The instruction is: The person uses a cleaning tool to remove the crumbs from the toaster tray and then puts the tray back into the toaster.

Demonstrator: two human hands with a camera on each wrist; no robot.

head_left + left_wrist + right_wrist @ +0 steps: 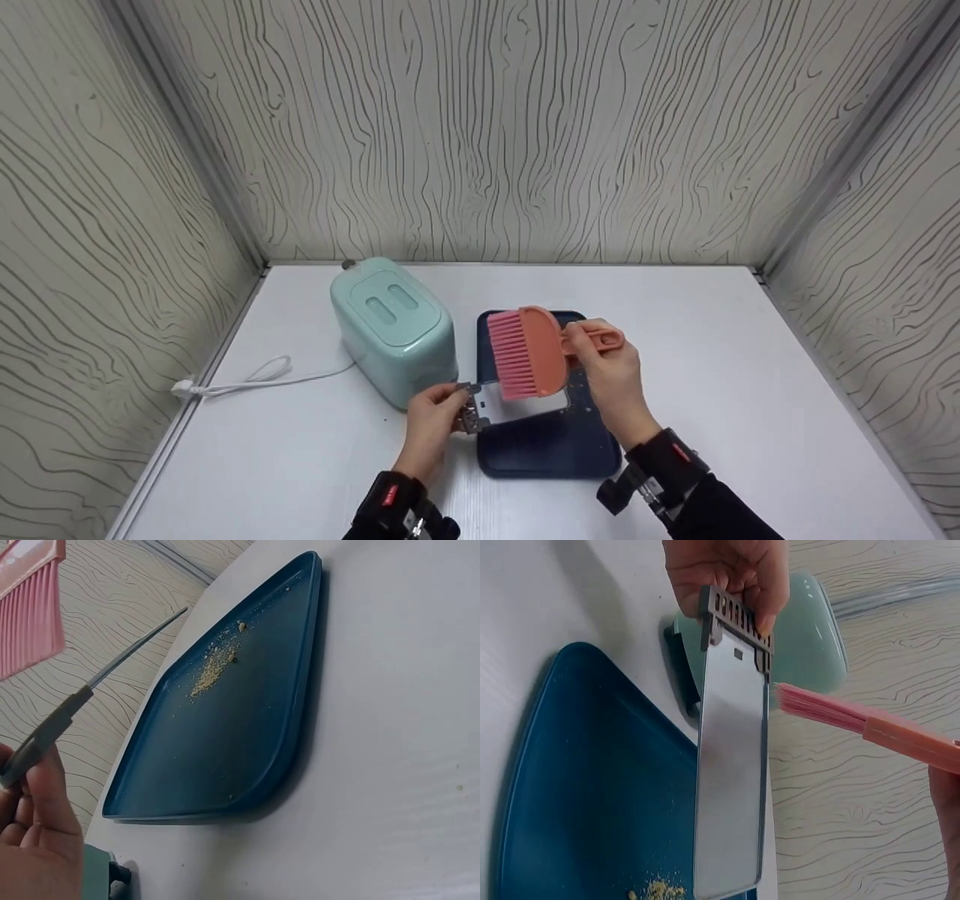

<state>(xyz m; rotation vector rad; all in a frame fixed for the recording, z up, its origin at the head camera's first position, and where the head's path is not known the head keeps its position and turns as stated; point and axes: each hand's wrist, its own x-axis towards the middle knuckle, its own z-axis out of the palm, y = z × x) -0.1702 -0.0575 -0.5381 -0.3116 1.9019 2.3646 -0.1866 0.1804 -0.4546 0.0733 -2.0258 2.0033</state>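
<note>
My left hand [430,424] pinches the grey slotted end of a flat metal crumb tray [733,765], held tilted above a dark blue tray [547,454]. In my right hand [616,375] is the handle of an orange brush [546,351] with pink bristles, just over the crumb tray's plate. The right wrist view shows the bristle tips close to the crumb tray's slotted end; whether they touch it I cannot tell. Yellowish crumbs [214,669] lie in a small heap on the blue tray, with finer specks around them.
A mint-green toaster [394,330] with its lid on stands left of the blue tray, close to my left hand. Its white cord and plug [184,388] stretch out to the table's left edge. Patterned panels [480,135] enclose the white table [750,420] at back and sides.
</note>
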